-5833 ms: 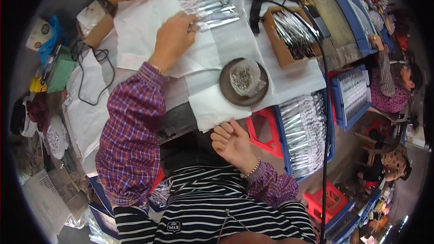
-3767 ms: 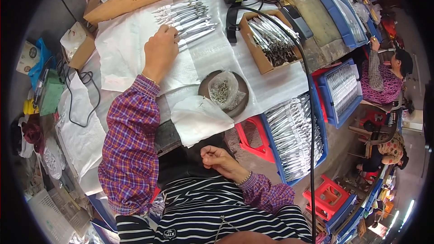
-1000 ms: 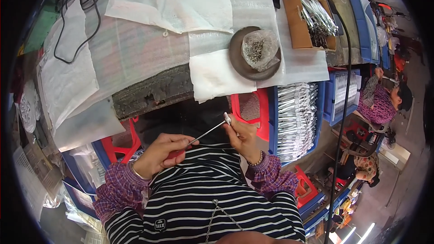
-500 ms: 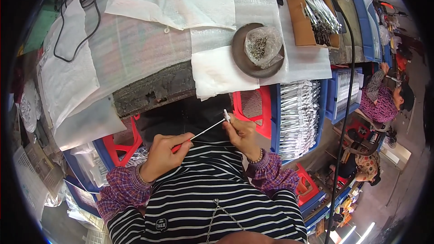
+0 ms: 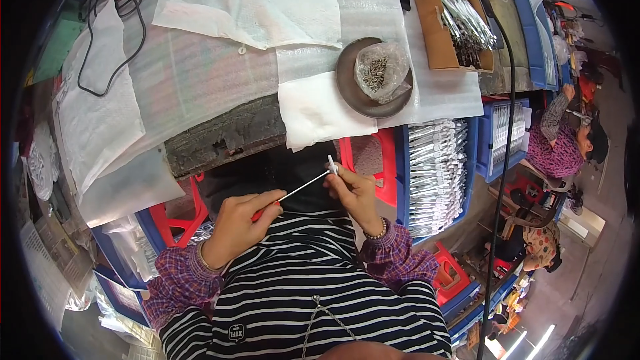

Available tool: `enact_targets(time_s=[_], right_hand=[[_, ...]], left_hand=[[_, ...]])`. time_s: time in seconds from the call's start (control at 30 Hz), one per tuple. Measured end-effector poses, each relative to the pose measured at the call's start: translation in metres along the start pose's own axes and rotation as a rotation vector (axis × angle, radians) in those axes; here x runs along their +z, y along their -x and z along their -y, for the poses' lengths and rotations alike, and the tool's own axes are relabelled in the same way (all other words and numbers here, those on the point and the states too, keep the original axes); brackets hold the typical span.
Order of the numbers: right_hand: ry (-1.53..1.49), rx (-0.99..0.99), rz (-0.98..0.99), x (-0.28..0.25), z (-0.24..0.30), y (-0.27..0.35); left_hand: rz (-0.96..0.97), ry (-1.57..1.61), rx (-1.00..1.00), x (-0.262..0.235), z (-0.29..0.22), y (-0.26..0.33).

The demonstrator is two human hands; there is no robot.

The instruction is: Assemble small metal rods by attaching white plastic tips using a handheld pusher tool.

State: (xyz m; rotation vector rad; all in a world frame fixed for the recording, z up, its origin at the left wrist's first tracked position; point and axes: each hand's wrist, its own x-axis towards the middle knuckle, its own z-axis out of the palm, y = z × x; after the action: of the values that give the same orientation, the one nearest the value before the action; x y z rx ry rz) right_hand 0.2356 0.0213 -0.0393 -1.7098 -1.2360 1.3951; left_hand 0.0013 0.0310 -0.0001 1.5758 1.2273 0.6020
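Metal tool [image 5: 308,185] still between both hands.

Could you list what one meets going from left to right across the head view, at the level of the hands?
Red stool → left hand → thin metal tool → right hand → blue crate of metal pieces → seated person in a patterned top.

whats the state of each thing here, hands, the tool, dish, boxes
left hand: closed on the red handle end of the thin tool
right hand: pinching a small white piece at the tool's tip
thin tool: held level between both hands, above the lap
round dish: on the table, holding a clear bag of small metal parts
cardboard box: open, full of metal pieces
blue crate: open, stacked with metal pieces
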Motion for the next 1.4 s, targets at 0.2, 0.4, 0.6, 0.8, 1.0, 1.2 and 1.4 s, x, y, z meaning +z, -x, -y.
enact_targets(time_s=[0.2,0.4,0.6,0.8,1.0,1.2,1.4], right_hand=[[-0.157,0.067,0.004,0.0,-0.007,0.0],[-0.126,0.039,0.003,0.001,-0.006,0.001],[0.095,-0.104,-0.058,0.0,0.002,0.001],[0.314,-0.241,-0.138,0.001,-0.001,0.001],[0.326,-0.348,-0.104,-0.001,0.002,0.001],[0.317,-0.361,-0.132,0.005,-0.004,0.0],[0.354,-0.32,-0.081,0.007,-0.017,0.0]], left_hand=[[0.056,0.013,-0.041,-0.002,-0.006,0.001],[0.04,0.006,-0.025,0.001,-0.003,0.001],[0.077,0.304,-0.172,0.008,0.012,0.004],[0.389,0.807,-0.732,-0.016,-0.004,-0.014],[0.536,1.295,-1.081,-0.011,0.005,-0.006],[0.415,0.775,-0.869,-0.007,-0.007,-0.015],[0.279,0.391,-0.493,0.007,0.011,0.0]])
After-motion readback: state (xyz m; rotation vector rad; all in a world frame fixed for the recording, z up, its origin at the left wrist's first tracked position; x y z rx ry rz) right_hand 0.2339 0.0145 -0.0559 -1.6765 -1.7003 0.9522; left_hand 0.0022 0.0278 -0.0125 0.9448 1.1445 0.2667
